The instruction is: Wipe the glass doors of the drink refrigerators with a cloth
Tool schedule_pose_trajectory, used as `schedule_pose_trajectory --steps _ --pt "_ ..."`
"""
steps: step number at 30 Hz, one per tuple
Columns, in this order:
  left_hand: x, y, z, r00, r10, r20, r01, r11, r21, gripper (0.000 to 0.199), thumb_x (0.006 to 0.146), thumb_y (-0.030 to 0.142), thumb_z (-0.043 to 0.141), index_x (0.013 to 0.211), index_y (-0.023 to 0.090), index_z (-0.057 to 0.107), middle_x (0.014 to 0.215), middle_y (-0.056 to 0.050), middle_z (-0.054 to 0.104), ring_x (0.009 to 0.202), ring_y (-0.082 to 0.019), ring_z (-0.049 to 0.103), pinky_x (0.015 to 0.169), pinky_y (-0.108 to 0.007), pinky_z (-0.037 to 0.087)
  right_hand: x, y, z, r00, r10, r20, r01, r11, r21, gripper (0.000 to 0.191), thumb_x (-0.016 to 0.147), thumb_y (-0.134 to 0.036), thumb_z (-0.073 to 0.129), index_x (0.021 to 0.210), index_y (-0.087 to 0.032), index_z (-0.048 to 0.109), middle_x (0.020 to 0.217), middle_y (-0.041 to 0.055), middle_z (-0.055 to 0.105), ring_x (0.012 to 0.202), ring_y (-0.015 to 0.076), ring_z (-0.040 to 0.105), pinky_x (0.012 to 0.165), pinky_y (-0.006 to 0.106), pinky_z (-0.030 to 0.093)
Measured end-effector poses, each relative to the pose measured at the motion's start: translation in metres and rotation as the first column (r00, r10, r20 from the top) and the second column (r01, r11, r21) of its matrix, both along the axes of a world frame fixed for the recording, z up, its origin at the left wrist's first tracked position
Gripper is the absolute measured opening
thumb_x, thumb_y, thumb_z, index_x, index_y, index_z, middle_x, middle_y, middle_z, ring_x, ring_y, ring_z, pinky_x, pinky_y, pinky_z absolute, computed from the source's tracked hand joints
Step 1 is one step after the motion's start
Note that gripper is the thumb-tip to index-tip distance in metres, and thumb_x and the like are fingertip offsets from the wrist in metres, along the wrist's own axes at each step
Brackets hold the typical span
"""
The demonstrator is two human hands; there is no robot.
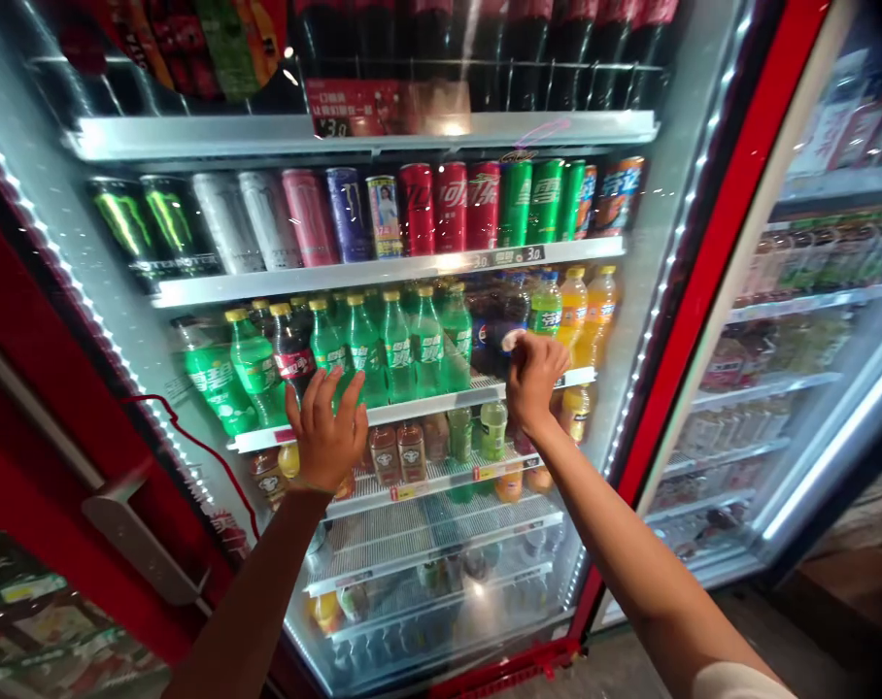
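Observation:
My left hand (328,427) is raised at the middle shelf, its fingers spread in front of several green bottles (359,340) and a dark bottle with a red label (293,349); nothing is in it. On the right, my right hand (535,374) has its fingers curled near a dark bottle with a blue label (515,309). Whether those fingers hold that bottle is hidden. A green-labelled bottle (545,303) and orange bottles (599,306) stand just behind and right of this hand.
Cans (452,209) line the shelf above. Brown bottles (412,451) stand on a lower shelf. A red cooler frame (725,262) runs down the right, with another stocked cooler (797,340) beyond. A metal handle (146,544) and a red cord (215,466) are at left.

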State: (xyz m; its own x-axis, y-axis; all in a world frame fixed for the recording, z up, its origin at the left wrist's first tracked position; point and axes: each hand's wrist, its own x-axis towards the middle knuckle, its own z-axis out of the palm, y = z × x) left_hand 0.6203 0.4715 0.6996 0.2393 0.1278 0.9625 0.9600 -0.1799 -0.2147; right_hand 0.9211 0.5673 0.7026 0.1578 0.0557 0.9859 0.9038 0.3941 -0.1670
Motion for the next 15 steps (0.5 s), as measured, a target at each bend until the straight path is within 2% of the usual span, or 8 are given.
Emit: schedule_pose_trajectory --steps 1,3,6,8,10,12,14,15 --pt "0.015 0.004 0.003 1.0 -0.022 -0.01 0.022 1.0 -0.02 0.052 0.094 0.023 0.063 0.146 0.028 0.057 0.145 -0.013 0.059 0.146 -0.031 0.046 0.129 -0.057 0.017 0.005 0.005 0.007 0.997 -0.018 -0.074 0.018 1.0 -0.001 0.029 0.097 -0.019 0.045 0.116 -0.023 0.067 0.104 0.0102 0.059 0.096 0.0257 0.047 0.081 0.04 0.032" --pt "0.048 0.013 0.008 0.997 -0.068 -0.021 0.066 0.995 -0.071 0.052 0.095 0.025 0.062 0.146 0.029 0.057 0.146 -0.011 0.059 0.147 -0.03 0.045 0.129 -0.056 0.015 0.006 0.007 0.007 1.0 -0.006 -0.016 0.006 1.0 -0.015 0.029 0.096 -0.018 0.047 0.117 -0.025 0.067 0.105 0.0096 0.06 0.096 0.0257 0.047 0.082 0.04 0.032" --pt "0.09 0.026 0.012 0.991 -0.117 -0.057 0.111 0.988 -0.108 0.05 0.096 0.027 0.061 0.146 0.03 0.057 0.148 -0.009 0.058 0.148 -0.029 0.044 0.13 -0.054 0.014 0.023 0.005 -0.025 0.921 0.086 0.38 -0.07 0.996 -0.056 0.025 0.094 -0.019 0.057 0.107 -0.035 0.071 0.103 0.0047 0.064 0.093 0.0228 0.048 0.082 0.039 0.032" --pt "0.112 0.034 0.014 0.987 -0.13 -0.095 0.122 0.989 -0.088 0.05 0.096 0.027 0.061 0.145 0.03 0.058 0.148 -0.009 0.059 0.147 -0.029 0.044 0.13 -0.053 0.015 0.058 0.009 -0.042 0.858 0.103 0.504 -0.078 0.995 -0.07 0.024 0.092 -0.019 0.06 0.105 -0.035 0.071 0.101 0.0042 0.064 0.092 0.0222 0.048 0.082 0.038 0.031" --pt "0.134 0.042 0.016 0.984 -0.139 -0.115 0.132 0.989 -0.064 0.05 0.096 0.028 0.062 0.145 0.029 0.058 0.147 -0.01 0.06 0.148 -0.029 0.044 0.13 -0.053 0.016 0.103 0.02 -0.039 0.931 0.041 0.363 -0.015 0.997 -0.074 0.024 0.092 -0.019 0.056 0.108 -0.031 0.069 0.1 0.0063 0.062 0.092 0.0233 0.048 0.082 0.039 0.031" --pt "0.156 0.05 0.016 0.983 -0.148 -0.106 0.143 0.988 -0.057 0.05 0.096 0.028 0.061 0.146 0.029 0.057 0.148 -0.009 0.059 0.148 -0.029 0.044 0.13 -0.054 0.016 0.139 0.033 -0.016 0.998 -0.047 0.042 0.05 0.996 -0.076 0.026 0.095 -0.021 0.048 0.115 -0.025 0.065 0.103 0.0087 0.06 0.094 0.025 0.048 0.082 0.039 0.032" --pt "0.177 0.058 0.015 0.985 -0.148 -0.087 0.143 0.988 -0.062 0.052 0.097 0.029 0.061 0.148 0.029 0.055 0.15 -0.009 0.058 0.149 -0.029 0.043 0.13 -0.054 0.016 0.151 0.043 0.008 0.976 -0.085 -0.199 0.072 0.995 -0.069 0.029 0.097 -0.023 0.043 0.119 -0.023 0.061 0.107 0.01 0.058 0.097 0.026 0.048 0.083 0.039 0.033" --pt "0.185 0.061 0.014 0.987 -0.141 -0.082 0.136 0.989 -0.06 0.053 0.097 0.029 0.06 0.15 0.03 0.053 0.151 -0.008 0.058 0.149 -0.029 0.043 0.13 -0.054 0.016 0.149 0.045 0.014 0.975 -0.08 -0.209 0.068 0.996 -0.063 0.029 0.097 -0.024 0.043 0.12 -0.023 0.061 0.107 0.0104 0.058 0.097 0.0262 0.047 0.083 0.039 0.033"
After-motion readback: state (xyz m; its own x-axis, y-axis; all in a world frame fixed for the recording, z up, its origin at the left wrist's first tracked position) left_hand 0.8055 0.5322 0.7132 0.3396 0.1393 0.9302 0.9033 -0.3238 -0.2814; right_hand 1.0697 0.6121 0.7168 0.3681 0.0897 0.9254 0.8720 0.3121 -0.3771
